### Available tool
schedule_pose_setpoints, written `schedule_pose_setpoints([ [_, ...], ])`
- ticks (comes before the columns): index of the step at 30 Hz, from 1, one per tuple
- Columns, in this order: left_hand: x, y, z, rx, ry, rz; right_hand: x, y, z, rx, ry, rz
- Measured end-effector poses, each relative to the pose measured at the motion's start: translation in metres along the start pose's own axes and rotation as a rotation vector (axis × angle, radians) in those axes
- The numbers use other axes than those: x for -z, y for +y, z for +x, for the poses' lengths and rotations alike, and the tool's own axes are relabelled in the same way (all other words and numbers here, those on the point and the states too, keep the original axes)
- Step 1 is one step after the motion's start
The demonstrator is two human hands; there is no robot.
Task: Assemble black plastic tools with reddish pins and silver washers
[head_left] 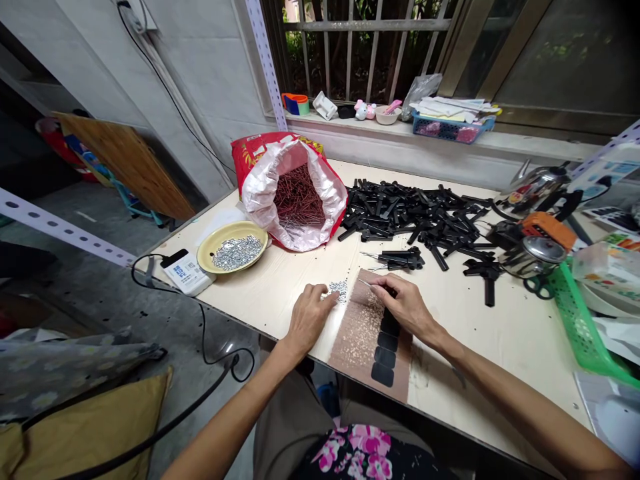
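My left hand (pixel 311 315) rests on the table beside a small pile of silvery pieces (pixel 338 291), its fingertips touching the pile's left side. Whatever lies between thumb and fingers is too small to make out. My right hand (pixel 404 303) is closed around a black part whose thin metal tip (pixel 367 284) points left, above the upper end of a brown board (pixel 350 333). Black rounded pads (pixel 384 357) and pale specks lie on that board. Just beyond my right hand lie several black parts with metal tips (pixel 400 258).
A yellow dish (pixel 206 257) of silvery pieces and an open red sack (pixel 243 160) of reddish-brown rods stand at the left. A heap of black parts (pixel 420 210) covers the back. Scissors (pixel 539 287), metal pots (pixel 537 257) and a green basket (pixel 575 320) are at the right.
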State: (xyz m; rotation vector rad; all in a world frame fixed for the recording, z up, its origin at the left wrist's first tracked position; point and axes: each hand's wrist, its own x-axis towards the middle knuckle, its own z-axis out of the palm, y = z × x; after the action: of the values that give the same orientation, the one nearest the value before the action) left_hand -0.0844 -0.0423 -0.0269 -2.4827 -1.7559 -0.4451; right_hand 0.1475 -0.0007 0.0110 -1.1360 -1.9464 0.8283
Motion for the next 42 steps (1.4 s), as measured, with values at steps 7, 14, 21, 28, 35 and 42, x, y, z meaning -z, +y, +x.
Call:
schedule_pose_setpoints([
  [7, -0.027, 0.009, 0.032, -0.156, -0.106, -0.029, 0.0, -0.004, 0.001, 0.019, 0.03, 0.035],
  [14, -0.027, -0.01, 0.02, -0.094, -0.093, -0.02, 0.007, 0.002, -0.005, -0.036, 0.05, 0.036],
  [21, -0.008, -0.004, 0.017, 0.009, 0.077, -0.055, 0.006, 0.007, -0.006, -0.046, 0.078, 0.054],
  [28, -0.021, 0.014, 0.037, -0.117, -0.013, -0.065, 0.01, 0.003, -0.006, -0.019, 0.076, 0.036],
  [35, -0.024, 0.007, 0.036, -0.099, -0.058, -0.061, 0.009, 0.008, -0.006, -0.013, 0.078, 0.023],
  [42, -0.02, 0.001, 0.035, -0.053, -0.056, -0.156, 0.003, 0.007, -0.004, 0.003, 0.08, 0.022],
])
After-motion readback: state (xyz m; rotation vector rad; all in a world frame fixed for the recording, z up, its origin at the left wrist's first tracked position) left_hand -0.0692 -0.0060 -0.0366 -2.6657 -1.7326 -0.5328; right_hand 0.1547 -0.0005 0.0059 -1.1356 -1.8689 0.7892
